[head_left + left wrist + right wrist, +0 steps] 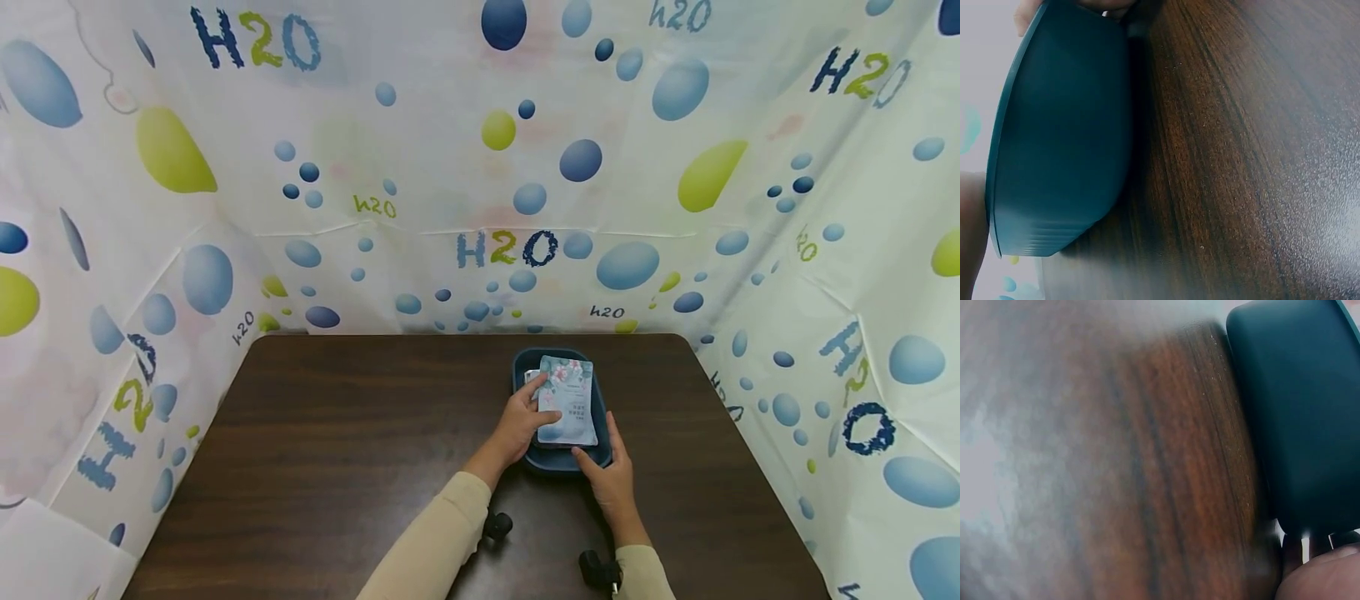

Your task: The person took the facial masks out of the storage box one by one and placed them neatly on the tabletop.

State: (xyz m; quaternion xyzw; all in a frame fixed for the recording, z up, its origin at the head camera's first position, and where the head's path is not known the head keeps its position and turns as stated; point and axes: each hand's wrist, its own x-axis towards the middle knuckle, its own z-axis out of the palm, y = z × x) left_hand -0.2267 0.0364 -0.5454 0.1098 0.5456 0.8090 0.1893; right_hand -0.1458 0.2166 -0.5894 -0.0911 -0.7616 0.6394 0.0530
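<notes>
A pale blue flat sachet (568, 408) with pink flowers and printed text lies over the dark teal plastic basket (558, 463). Other flat packets peek out beneath its left side. My left hand (517, 425) grips the sachet at its left edge, thumb across the front. On the basket's near right corner, my right hand (611, 479) holds the rim, with its thumb at the front and fingers along the outer side. The left wrist view shows the basket's outer wall (1063, 131) beside the tabletop. In the right wrist view, fingers (1319, 575) sit against the basket's lower corner.
The basket is at the back right of a dark brown wooden table (360, 433). A white sheet printed with blue and green drops (420, 167) hangs behind and at both sides. Black wrist cameras (597, 571) sit on the forearms. White material (56, 550) shows at lower left.
</notes>
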